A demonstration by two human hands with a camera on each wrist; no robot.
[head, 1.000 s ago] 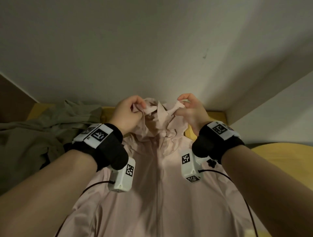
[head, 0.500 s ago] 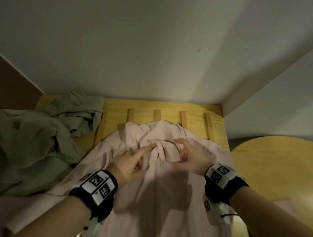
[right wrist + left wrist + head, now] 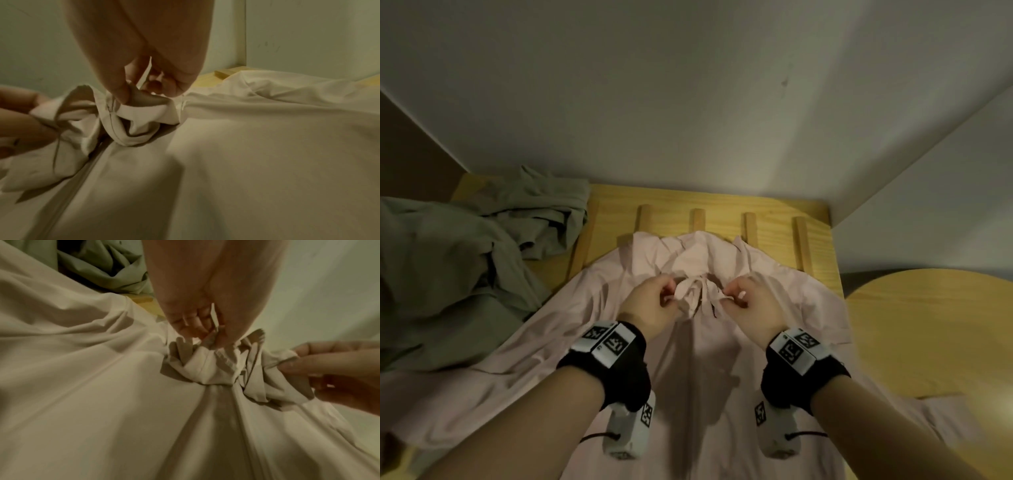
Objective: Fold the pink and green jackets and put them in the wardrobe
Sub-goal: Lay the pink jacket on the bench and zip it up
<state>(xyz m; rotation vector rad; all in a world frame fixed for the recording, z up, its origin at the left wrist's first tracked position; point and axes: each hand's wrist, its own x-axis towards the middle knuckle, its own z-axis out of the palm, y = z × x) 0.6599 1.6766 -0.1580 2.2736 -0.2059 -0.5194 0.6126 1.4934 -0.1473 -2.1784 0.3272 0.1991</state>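
The pink jacket point(image 3: 709, 370) lies front up on the wooden slatted bed frame point(image 3: 722, 205), its zip running toward me. My left hand point(image 3: 654, 301) pinches the left side of its collar, and my right hand point(image 3: 743, 301) pinches the right side, both just above the zip's top. In the left wrist view my left hand point(image 3: 207, 332) grips bunched collar cloth on the pink jacket point(image 3: 102, 394). The right wrist view has my right hand point(image 3: 144, 91) pinching the collar edge of the pink jacket point(image 3: 267, 146). The green jacket point(image 3: 458, 263) lies crumpled at the left.
White walls close in behind and to the right of the bed. A round yellow wooden tabletop point(image 3: 935, 329) sits at the right, beside the jacket's sleeve. A dark panel point(image 3: 410, 161) stands at the far left.
A second ago both hands held the jacket up by its collar. It was then laid on the bed and let go, and now both hands pinch the collar again.
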